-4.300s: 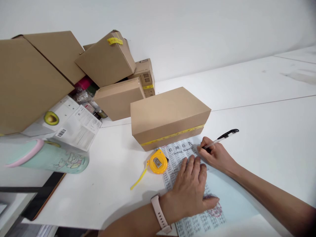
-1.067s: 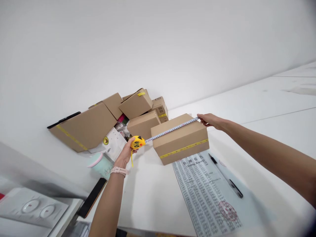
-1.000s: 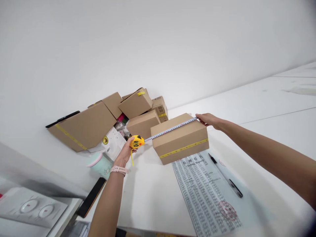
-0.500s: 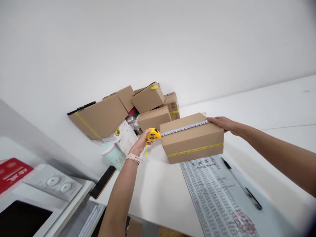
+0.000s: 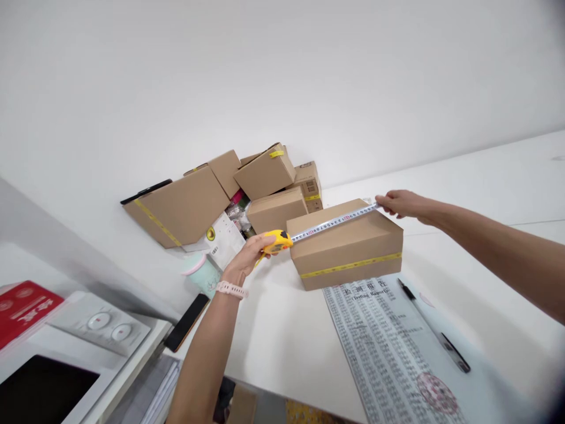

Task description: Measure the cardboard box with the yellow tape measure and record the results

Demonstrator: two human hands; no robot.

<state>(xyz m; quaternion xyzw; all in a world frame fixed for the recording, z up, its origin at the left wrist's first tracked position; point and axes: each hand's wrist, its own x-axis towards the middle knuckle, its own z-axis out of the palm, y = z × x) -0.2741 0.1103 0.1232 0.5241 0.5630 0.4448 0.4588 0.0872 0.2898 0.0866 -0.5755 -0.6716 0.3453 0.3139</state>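
Tape measure, one: probably light, stiff and smooth; best gripped round the body
Blade: likely springy, thin-edged, apt to snap back; best pinched at its outer end
Finish: tape measure yellow, black and red details; blade pale, dark numerals, some red
Position: tape measure at the left end of the box, contact unclear; blade drawn out across the box top
Hands, well apart: left hand clasping the tape measure, right hand pinching the blade end
Box: plain brown, yellow strip along the front, on the white table
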